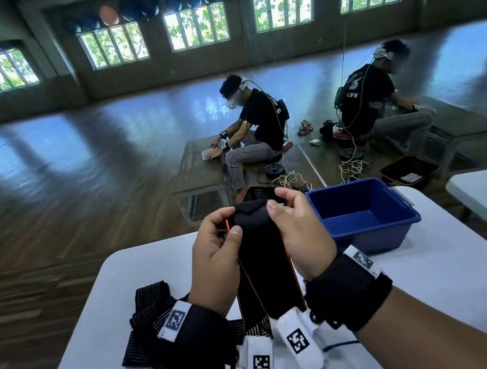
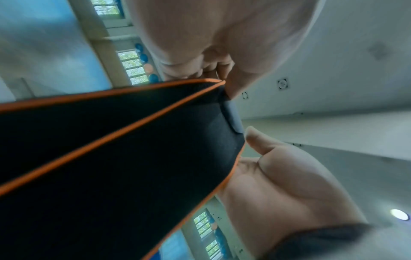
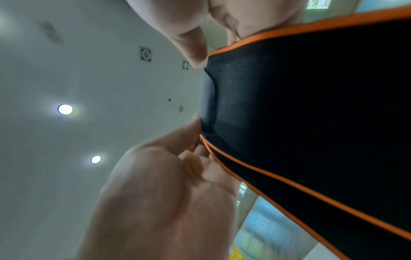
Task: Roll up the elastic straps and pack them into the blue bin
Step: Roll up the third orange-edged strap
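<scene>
To the left of and below your fingers, a striped strap (image 1: 148, 317) lies loose on the tabletop (image 1: 428, 300), not yet rolled; a hanging tail could snag it and drag it off the edge. Your left hand (image 1: 214, 265) pinches the left edge of the black orange-edged strap (image 1: 263, 260) near its top fold, thumb in front. The strap hangs doubled from the fingers, its two layers splayed apart in the wrist views; should they stay misaligned, the roll will likely cone or telescope. Your right hand (image 1: 300, 238) pinches the right corner of the same fold; if either pinch slackens, the elastic may spring open. Right of the fingers stands the blue bin (image 1: 399, 195), with no straps visible inside; a loose roll could unwind there.
</scene>
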### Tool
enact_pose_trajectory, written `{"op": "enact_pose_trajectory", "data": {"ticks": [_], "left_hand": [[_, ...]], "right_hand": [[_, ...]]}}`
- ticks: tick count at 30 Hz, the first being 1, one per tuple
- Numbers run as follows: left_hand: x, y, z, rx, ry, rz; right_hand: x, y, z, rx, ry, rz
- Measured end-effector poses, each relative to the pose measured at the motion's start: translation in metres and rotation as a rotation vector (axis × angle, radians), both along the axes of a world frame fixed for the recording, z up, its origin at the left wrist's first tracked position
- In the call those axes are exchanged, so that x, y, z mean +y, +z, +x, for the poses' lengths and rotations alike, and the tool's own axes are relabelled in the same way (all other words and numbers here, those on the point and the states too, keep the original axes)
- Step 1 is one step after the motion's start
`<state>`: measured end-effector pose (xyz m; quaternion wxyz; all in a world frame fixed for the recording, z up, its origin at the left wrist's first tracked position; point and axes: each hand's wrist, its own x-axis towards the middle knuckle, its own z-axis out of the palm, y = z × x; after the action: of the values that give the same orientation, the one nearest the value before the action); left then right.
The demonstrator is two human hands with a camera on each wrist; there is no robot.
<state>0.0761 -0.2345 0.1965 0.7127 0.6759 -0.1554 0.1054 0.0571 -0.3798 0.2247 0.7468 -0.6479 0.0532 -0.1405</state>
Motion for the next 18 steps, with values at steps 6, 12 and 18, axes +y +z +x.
{"op": "enact_pose_trajectory", "data": {"ticks": [6,12,18], "left_hand": [[-0.005,-0.002,-0.001,0.043,0.020,-0.076],[-0.010,0.000,-0.007,0.114,-0.044,-0.148],[0.007,0.010,-0.014,0.075,-0.106,0.029]], "right_hand": [[0.009,-0.012,-0.014,-0.067,-0.037,-0.075],[0.011,-0.010,-0.014,-0.043,-0.001,-0.088],[-0.010,-0.004,-0.017,0.038,0.133,-0.041]]}}
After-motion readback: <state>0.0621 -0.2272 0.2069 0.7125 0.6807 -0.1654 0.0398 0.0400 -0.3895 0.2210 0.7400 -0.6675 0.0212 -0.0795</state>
